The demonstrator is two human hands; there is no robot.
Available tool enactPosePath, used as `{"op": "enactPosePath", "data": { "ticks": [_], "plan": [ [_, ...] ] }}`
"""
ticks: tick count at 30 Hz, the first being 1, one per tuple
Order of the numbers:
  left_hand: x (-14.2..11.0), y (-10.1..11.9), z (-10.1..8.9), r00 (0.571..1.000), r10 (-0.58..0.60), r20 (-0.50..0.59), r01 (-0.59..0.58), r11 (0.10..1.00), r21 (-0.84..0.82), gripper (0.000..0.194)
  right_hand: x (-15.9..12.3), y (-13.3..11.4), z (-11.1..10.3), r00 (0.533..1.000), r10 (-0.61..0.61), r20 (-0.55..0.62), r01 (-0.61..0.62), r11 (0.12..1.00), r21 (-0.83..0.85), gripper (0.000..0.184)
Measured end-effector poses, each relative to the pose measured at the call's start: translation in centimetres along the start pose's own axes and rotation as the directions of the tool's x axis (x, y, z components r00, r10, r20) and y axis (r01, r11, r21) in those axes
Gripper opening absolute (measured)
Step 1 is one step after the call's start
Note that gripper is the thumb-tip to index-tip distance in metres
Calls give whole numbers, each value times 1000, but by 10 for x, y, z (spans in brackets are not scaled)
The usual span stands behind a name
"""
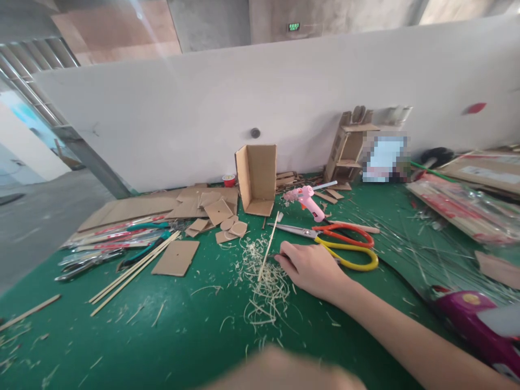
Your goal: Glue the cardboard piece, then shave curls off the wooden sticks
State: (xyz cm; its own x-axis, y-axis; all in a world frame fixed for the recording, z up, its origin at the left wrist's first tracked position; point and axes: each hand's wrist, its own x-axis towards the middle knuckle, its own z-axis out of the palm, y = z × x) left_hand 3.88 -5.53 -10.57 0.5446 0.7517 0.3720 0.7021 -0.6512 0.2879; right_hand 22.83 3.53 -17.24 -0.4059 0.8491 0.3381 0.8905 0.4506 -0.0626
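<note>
Your right hand (306, 268) reaches in over the bench (195, 336), its fingers curled and its thumb and forefinger pinching a small dark piece (277, 255), too small to name. Just beyond those fingertips, the thin wooden stick (268, 248) slants across the middle of a loose heap of pale shavings (260, 306), its upper end reaching past the heap toward the scissors' tip. Your left hand (276, 374) is probably the blurred shape at the bottom edge; you cannot tell from this view whether it is spread or pressed together.

Close beyond your right hand lie the scissors (313, 234), one handle loop orange and the other yellow, blades pointing left. Behind them rests the pink glue gun (311, 206) with a pale glue stick in its back. Straight ahead of you stands a folded cardboard piece (260, 173), upright, with a red cup (229, 181) just to its left.

On your left you have cardboard discs (238, 229), a square card (176, 258) and several long sticks (134, 273) lying beside teal-handled pliers (164, 238). On your right, a purple tool (463, 309) lies near your forearm, with plastic-wrapped packs (467, 208) farther back.
</note>
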Motion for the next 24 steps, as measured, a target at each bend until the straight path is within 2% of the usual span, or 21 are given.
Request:
{"op": "enactPosePath", "data": {
  "ticks": [2, 4, 6, 9, 11, 14, 17, 19, 24],
  "plan": [
    [27, -17, -4, 997, -11, 77, 18, 996, -92, 24, 0, 0, 2, 996, 66, -61, -66, 998, 2, 23],
    [49, -40, 2, 980, -124, 153, 147, 978, -149, 21, 1, 2, 3, 979, 151, -139, -150, 989, 12, 22],
    [62, -63, 18, 941, -283, 186, 306, 945, -113, 24, 3, 3, 5, 960, 199, -195, -198, 980, 25, 22],
    [65, -83, 44, 933, -307, 187, 322, 945, -54, 28, 4, 5, 6, 957, 201, -208, -198, 979, 35, 21],
    [63, -85, 55, 938, -290, 190, 305, 951, -57, 23, 3, 5, 6, 962, 186, -198, -180, 983, 46, 21],
    [62, -78, 57, 930, -293, 220, 311, 949, -52, 18, 2, 4, 6, 974, 139, -182, -130, 990, 60, 21],
    [63, -71, 48, 938, -294, 187, 310, 949, -64, 13, 1, 5, 6, 980, 97, -176, -85, 994, 72, 25],
    [63, -67, 40, 950, -254, 183, 277, 954, -116, 13, 1, 6, 6, 979, 73, -190, -58, 995, 84, 29],
    [62, -65, 27, 941, -219, 259, 288, 921, -264, 16, 0, 9, 4, 975, 27, -221, -3, 994, 109, 26]
  ]
}}
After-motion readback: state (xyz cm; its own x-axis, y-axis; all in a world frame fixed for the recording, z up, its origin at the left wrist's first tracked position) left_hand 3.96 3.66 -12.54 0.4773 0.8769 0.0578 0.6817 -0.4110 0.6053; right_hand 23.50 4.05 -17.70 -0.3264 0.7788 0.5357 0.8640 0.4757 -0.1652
